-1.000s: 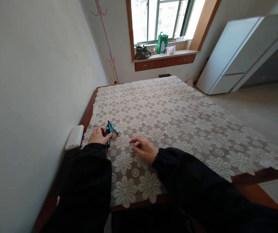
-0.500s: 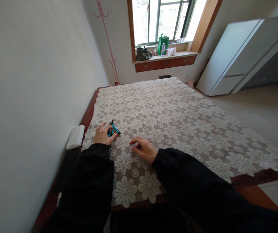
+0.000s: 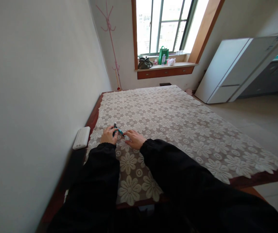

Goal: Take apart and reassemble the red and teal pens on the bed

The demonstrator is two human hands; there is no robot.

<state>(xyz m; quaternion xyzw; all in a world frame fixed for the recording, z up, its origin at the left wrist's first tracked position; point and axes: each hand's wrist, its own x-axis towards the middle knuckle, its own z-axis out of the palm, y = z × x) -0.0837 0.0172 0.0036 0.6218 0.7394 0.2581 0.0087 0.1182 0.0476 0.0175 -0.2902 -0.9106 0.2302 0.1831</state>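
Right hand (image 3: 134, 139) now beside the pens (image 3: 117, 130), fingertips touching them, grip loosely spread | left hand (image 3: 109, 135) curled over pens at their 9 o'clock | pens on lace-covered table (image 3: 178, 129), white box (image 3: 81, 138) at 9 o'clock.

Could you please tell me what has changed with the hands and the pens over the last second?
The right hand has moved left across the lace tablecloth and now reaches the teal pens, close beside the left hand. The left hand has stayed on the pens, though whether it grips them is unclear. The white box by the wall has not moved.
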